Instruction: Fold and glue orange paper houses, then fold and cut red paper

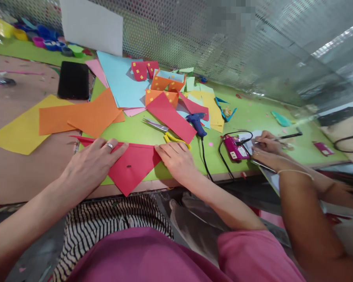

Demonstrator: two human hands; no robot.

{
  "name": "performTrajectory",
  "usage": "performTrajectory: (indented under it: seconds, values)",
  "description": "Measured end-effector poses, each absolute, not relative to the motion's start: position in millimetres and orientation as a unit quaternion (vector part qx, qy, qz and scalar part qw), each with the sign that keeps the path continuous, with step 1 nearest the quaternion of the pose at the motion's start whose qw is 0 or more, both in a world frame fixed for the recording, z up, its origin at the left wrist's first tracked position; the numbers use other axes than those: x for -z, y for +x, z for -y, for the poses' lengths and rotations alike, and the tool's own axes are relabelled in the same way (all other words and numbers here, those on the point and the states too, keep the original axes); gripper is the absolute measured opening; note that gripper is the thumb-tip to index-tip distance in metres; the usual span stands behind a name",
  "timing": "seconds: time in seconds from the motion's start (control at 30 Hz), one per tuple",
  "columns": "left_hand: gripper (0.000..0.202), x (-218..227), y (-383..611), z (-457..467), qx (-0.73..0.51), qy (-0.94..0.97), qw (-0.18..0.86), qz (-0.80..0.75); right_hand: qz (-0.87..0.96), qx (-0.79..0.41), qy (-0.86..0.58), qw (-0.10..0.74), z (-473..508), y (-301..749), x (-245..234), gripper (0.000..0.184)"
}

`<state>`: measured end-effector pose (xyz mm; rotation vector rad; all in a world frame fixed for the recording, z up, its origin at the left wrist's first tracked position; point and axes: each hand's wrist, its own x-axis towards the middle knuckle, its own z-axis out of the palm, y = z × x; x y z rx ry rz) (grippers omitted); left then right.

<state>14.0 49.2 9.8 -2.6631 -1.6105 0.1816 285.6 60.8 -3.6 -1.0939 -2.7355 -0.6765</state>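
Red paper under both half-open grips

No word, brand, number or sign can be read with certainty. On the purple box with the black cable, pale markings are seen on the upper face, but they are too small and blurred to be made out. A whitish patch is carried by the magenta packet at the far right, and no letters can be distinguished on it. The red sheet is marked by one small dark spot, which cannot be identified as a character. On the blue glue gun, no lettering can be resolved.
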Motion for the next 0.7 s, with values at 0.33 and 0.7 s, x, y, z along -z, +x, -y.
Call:
performTrajectory:
  seconds: [0.33,0.7]
  values:
    - [0.059,-9.5,7.5,-46.2,-0.017,-0.861,0.016,0.508,0.879,0.201,-0.428,0.065,-47.6,300.8,-1.7,0.031]
    - [0.049,-2.0,-5.5,-38.7,-0.003,-0.871,0.087,0.483,0.897,0.079,-0.422,0.102,-71.4,278.5,0.1,0.028]
